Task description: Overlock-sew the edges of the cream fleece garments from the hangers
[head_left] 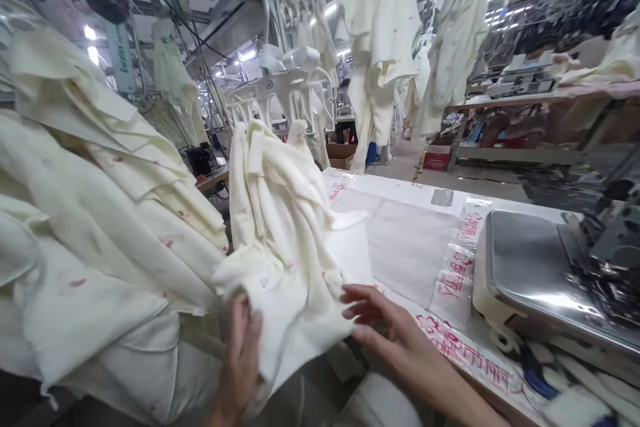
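A cream-coloured garment (285, 233) with folds and small printed marks hangs in front of me, its upper part against a white clip hanger (280, 93). My left hand (243, 350) is closed on the lower left part of this cloth, fingers and thumb bent at its edge. Close to the right edge of the same cloth, my right hand (387, 327) has its fingers apart and grips nothing. Whether its fingertips touch the fabric, I cannot tell.
On the left hangs a big bunch of cream pieces (110, 233) with reddish marks. A white table (420, 193) carries plastic film with red print (455, 267). To the right stands a sewing machine (540, 267) with a metal plate. More garments (383, 27) hang overhead.
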`<action>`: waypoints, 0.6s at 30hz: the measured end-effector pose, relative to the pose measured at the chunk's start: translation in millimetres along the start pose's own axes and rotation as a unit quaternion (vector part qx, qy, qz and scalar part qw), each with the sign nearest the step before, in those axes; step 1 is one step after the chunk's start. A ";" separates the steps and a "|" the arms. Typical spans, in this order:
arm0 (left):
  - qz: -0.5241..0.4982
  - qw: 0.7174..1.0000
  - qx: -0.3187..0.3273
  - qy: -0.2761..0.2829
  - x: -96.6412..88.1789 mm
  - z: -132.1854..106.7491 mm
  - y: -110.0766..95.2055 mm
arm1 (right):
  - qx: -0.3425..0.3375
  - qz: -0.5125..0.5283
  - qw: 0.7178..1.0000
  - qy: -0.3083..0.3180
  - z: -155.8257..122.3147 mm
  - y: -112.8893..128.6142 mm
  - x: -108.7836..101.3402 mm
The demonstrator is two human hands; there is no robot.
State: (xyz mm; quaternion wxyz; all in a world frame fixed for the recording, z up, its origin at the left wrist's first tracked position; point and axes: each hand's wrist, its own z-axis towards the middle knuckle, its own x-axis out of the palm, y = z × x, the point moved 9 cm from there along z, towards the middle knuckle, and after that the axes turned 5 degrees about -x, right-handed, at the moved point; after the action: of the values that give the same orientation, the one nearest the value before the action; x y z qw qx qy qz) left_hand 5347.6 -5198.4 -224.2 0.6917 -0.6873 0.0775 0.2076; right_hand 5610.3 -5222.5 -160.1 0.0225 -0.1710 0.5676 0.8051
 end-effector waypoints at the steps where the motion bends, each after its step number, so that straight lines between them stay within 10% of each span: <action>1: -0.004 0.998 0.042 0.050 12.4 -8.4 -37.9 | 0.001 0.048 0.999 0.011 -10.4 4.7 11.1; 4: 0.036 0.938 0.161 0.306 91.5 -38.1 -146.0 | -0.016 0.022 0.999 -0.038 -30.7 29.6 -4.4; 8: 0.004 0.841 0.275 0.466 183.0 -63.6 -234.9 | 0.005 -0.267 0.946 -0.186 -59.8 41.2 -77.8; 13: 0.017 0.737 0.365 0.568 266.1 -101.0 -249.7 | 0.104 -0.422 0.855 -0.282 -102.7 18.9 -133.9; 18: 0.096 0.694 0.531 0.477 270.2 -122.3 -255.0 | 0.122 -0.458 0.803 -0.361 -125.6 19.1 -152.9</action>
State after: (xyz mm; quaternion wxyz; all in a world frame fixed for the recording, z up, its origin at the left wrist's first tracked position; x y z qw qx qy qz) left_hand 5713.4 -5261.9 -101.3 0.7881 -0.2008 0.5599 -0.1584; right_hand 5781.0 -5320.8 -134.1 0.6126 -0.1036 0.4677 0.6286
